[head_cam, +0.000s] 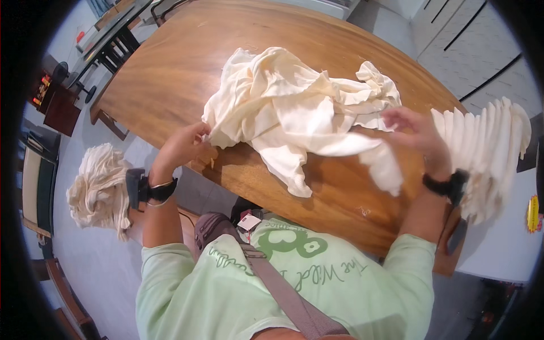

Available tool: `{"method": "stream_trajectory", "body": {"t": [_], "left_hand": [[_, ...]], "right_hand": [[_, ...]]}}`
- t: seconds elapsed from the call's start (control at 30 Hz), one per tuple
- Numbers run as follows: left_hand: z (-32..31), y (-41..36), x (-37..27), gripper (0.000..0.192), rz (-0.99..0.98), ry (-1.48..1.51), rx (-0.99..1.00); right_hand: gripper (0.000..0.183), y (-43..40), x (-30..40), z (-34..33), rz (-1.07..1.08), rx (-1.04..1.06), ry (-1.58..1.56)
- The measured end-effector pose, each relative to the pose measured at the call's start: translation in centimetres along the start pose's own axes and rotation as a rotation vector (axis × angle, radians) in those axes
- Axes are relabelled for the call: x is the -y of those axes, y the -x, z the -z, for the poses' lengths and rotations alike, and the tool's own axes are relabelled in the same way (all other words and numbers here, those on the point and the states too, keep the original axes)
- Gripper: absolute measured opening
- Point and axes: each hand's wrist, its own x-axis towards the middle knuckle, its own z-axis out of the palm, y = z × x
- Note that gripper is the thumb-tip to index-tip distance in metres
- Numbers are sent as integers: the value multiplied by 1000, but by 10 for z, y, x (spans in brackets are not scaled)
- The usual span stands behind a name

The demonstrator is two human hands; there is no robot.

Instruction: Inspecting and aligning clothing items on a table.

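A loose heap of cream knitted fabric pieces (272, 97) lies crumpled on the wooden table (170, 55). My left hand (189, 142) pinches the heap's near left edge between thumb and fingers. At the heap's right side, my right hand (410, 127) is blurred, its fingers apart; whether it touches the cloth cannot be told. Below it a blurred flap of the same fabric (382, 165) hangs over the tabletop. A row of folded cream pieces (484, 144) stands just right of my right hand. More bunched cream fabric (100, 191) is at the left, beyond the table's edge.
Small scraps of thread (363, 211) lie on the table near its front edge. A white surface (501, 246) adjoins at the right. Farther left are a bench (108, 123) and a fan (60, 72). A strap bag (216, 229) hangs against my front.
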Motion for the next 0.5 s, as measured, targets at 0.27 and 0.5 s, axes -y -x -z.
{"method": "stream_trajectory", "body": {"t": [0.27, 0.5], "left_hand": [[3, -15, -102, 28, -296, -78, -189], [-60, -46, -157, 29, -511, 223, -450]], "right_hand": [[46, -118, -48, -86, 284, -578, 490], [15, -101, 50, -119, 255, -506, -575]]}}
